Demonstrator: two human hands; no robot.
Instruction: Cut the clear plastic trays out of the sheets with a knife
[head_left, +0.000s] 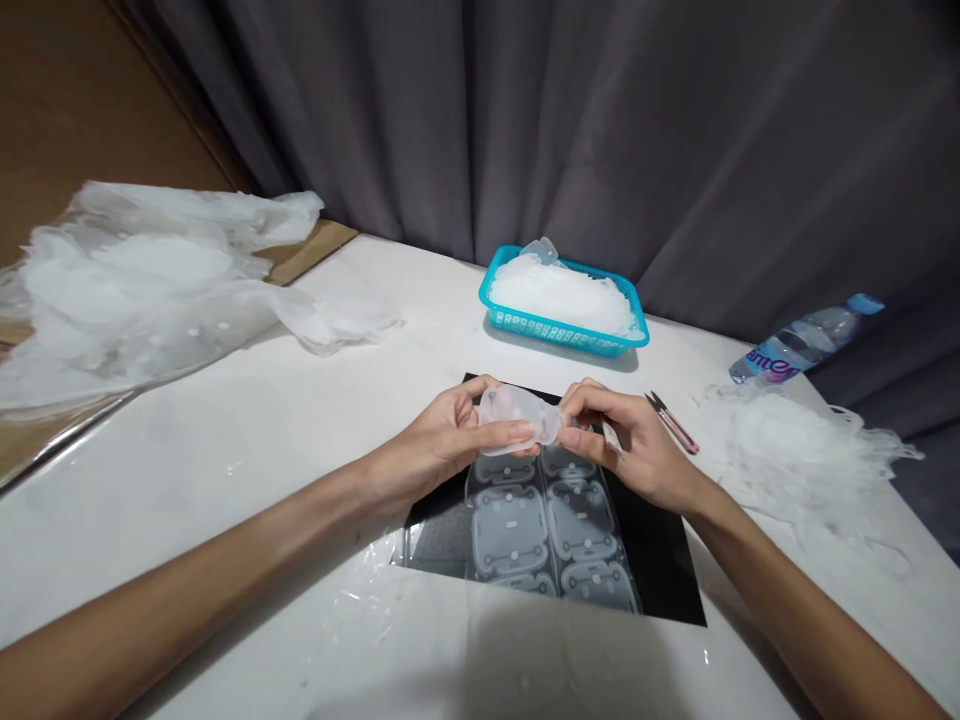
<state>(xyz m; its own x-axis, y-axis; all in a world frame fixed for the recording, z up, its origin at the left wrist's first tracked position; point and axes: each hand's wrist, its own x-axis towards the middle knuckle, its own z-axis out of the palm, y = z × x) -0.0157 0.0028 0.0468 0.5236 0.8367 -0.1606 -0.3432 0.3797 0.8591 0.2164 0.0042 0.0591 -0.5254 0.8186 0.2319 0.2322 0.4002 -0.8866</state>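
Head view: translucent piece (508,408), long axis sideways, narrowing rightward.

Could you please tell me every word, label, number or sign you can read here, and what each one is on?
"ant", then what looks like "e": on the label of the plastic water bottle; the rest is not legible.
Held translucent piece: no readable text.
Pale panels on the black sheet: marks too small to read.
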